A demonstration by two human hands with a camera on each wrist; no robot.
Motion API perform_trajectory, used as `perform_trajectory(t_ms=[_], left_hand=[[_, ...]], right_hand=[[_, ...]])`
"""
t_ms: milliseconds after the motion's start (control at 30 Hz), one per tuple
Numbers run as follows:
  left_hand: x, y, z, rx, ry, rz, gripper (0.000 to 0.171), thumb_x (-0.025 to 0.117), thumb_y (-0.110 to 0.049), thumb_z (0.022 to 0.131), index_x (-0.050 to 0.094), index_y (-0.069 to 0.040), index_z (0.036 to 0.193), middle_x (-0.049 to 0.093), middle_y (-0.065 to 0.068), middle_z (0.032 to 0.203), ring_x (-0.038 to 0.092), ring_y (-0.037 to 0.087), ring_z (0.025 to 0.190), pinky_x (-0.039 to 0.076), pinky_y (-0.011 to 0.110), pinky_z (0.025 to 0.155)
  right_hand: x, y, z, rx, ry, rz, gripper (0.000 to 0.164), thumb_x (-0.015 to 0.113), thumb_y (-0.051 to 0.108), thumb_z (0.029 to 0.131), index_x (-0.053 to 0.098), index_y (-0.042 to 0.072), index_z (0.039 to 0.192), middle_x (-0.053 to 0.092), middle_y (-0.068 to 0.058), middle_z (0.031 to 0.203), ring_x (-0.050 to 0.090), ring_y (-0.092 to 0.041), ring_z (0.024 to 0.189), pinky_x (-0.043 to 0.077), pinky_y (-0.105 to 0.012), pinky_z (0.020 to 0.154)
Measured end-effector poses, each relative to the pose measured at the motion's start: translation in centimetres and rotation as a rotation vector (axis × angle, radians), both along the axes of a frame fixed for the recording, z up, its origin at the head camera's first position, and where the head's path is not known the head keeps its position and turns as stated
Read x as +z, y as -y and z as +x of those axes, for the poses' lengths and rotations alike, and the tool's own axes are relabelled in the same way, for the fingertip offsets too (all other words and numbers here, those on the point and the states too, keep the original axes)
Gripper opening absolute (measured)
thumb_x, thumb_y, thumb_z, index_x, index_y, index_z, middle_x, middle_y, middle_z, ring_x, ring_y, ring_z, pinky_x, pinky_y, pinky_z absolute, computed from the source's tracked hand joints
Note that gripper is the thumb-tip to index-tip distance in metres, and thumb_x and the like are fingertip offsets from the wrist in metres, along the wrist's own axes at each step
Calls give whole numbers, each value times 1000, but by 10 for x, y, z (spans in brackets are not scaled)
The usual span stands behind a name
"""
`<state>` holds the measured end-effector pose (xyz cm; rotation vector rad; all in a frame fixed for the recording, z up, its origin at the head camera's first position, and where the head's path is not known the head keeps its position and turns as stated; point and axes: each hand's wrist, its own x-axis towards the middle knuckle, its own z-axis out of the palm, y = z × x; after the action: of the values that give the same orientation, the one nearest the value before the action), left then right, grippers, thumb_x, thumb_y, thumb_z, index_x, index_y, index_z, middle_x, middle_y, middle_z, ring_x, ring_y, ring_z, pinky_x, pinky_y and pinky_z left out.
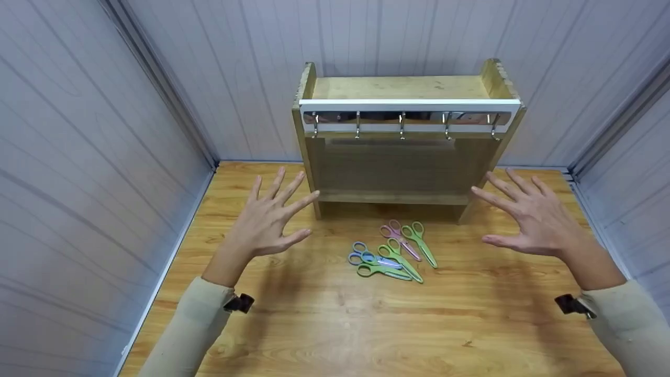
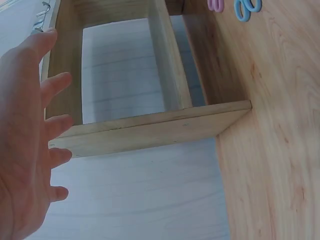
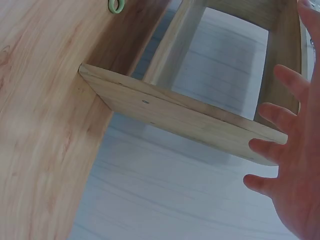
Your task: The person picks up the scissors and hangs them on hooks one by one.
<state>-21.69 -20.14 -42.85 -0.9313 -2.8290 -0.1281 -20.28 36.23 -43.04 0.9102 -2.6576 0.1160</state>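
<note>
My left hand [image 1: 267, 222] is held above the wooden floor with its fingers spread, left of a small pile of scissors. To the right of the pile my right hand [image 1: 542, 222] hovers the same way, fingers spread. Neither hand touches anything. In the head view the pile holds blue scissors [image 1: 357, 257], pink scissors [image 1: 400, 240] and green scissors [image 1: 425, 251], some overlapping. Behind them stands a wooden shelf [image 1: 392, 198] with a white hook rail [image 1: 377, 127] across its upper front. Several metal hooks hang from the rail, bare.
Pale panelled walls [image 1: 251, 68] close in at the back, left and right. The wooden floor [image 1: 356, 324] runs from the shelf's foot toward the person. In the left wrist view the shelf's side panel [image 2: 150, 135] stands beyond the fingers.
</note>
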Motion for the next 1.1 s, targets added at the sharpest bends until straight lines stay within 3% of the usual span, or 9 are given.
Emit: perform_trajectory(t_ms=[100,333,600,1100], left_hand=[[0,0,-3,15,-9,7,79,54,-69,104,43,-35,174,27,13,189,19,51,176,17,89,134],[-2,1,-7,47,-77,-2,81,59,-67,104,41,-34,175,31,13,188,26,51,174,24,87,133],[-5,-2,-11,59,-133,28,79,64,-64,104,44,-31,174,37,15,185,33,50,172,30,87,131],[-7,-5,-16,121,-119,80,78,63,-62,105,44,-31,174,36,14,185,29,47,174,29,85,132]], right_hand=[[-2,-2,-1,12,-18,-17,97,76,75,87,46,38,172,56,-20,172,52,-60,153,46,-85,113],[-9,-2,-4,63,-71,-101,92,67,80,93,57,24,166,62,-23,164,58,-60,147,50,-81,105],[-14,-1,-5,77,-75,-138,90,61,83,97,59,23,165,65,-24,161,59,-60,145,50,-83,102],[-20,5,-3,50,-45,-111,89,81,65,86,60,24,163,65,-23,162,58,-59,147,52,-83,102]])
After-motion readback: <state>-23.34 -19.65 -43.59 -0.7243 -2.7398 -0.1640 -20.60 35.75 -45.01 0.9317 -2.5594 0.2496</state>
